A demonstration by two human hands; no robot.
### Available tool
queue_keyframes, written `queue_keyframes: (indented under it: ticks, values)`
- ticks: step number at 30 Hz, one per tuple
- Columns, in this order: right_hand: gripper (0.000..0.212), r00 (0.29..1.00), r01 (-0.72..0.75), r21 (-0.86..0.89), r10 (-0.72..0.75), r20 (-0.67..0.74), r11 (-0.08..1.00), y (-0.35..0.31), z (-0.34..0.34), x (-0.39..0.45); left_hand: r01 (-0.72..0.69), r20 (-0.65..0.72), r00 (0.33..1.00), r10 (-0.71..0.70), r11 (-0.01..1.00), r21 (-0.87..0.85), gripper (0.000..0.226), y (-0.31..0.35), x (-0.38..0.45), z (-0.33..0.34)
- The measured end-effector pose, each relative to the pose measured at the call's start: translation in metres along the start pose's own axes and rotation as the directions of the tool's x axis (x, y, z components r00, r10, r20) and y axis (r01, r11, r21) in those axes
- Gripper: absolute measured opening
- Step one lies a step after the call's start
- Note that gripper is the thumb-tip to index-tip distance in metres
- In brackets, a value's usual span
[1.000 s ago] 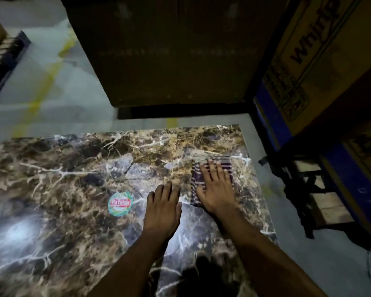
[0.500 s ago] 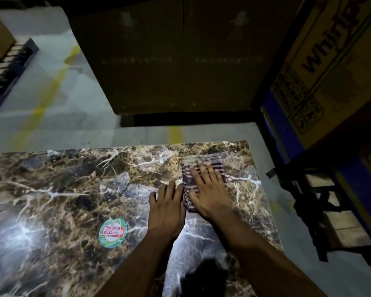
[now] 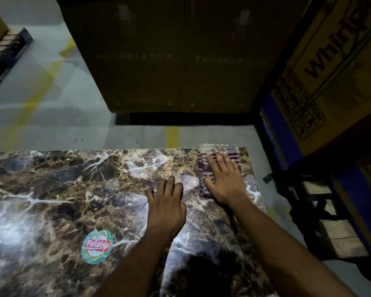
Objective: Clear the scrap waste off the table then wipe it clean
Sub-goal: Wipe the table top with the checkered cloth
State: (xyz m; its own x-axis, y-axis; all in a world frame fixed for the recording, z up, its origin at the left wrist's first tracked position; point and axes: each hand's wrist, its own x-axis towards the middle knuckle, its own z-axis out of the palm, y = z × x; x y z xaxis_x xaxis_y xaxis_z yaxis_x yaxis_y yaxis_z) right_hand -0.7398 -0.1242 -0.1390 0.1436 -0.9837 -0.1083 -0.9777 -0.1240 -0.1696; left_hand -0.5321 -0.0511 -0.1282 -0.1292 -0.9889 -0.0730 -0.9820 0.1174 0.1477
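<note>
A glossy brown marble table (image 3: pixel 73 189) fills the lower frame. A folded purple-and-white checked cloth (image 3: pixel 204 166) lies at the table's far right corner, its far end at the table's edge. My right hand (image 3: pixel 223 179) presses flat on the cloth with straight, spread fingers. My left hand (image 3: pixel 166 202) rests flat on the bare marble just left of the cloth, fingers straight. No scrap shows on the table.
A round "Patelsa" sticker (image 3: pixel 97 246) sits on the marble near my left forearm. A large dark cardboard box (image 3: pixel 169 56) stands beyond the table, a Whirlpool carton (image 3: pixel 330 67) on blue racking at right. Grey floor with yellow lines lies at the left.
My right hand has pushed the cloth away from me, from mid-table to the far right corner. My left hand stayed flat on the marble beside it.
</note>
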Motion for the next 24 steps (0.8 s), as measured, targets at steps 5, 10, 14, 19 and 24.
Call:
queue_keyframes:
  ticks: [5, 10, 14, 19, 24]
  values:
    - [0.078, 1.000, 0.026, -0.013, -0.026, 0.014, 1.000, -0.012, -0.004, 0.019, 0.024, -0.035, 0.999, -0.024, 1.000, 0.017, 0.040, 0.008, -0.001, 0.003]
    - [0.078, 0.999, 0.031, -0.009, -0.031, 0.017, 0.999, 0.023, -0.004, -0.020, 0.008, -0.079, 0.997, -0.012, 0.999, -0.050, 0.036, 0.020, -0.005, 0.004]
    - [0.077, 0.997, -0.074, 0.006, 0.074, 0.003, 0.997, 0.012, -0.007, 0.007, -0.087, -0.055, 0.995, 0.084, 0.995, -0.049, 0.039, 0.027, -0.008, 0.003]
    - [0.076, 0.993, 0.103, -0.012, -0.102, 0.057, 0.995, 0.005, -0.001, -0.055, -0.086, -0.048, 0.995, 0.083, 0.994, -0.067, 0.049, 0.026, -0.025, 0.005]
    - [0.079, 0.998, -0.058, -0.019, 0.059, 0.031, 0.998, 0.027, -0.008, -0.051, -0.113, -0.019, 0.994, 0.112, 0.988, -0.104, 0.044, 0.028, -0.046, 0.009]
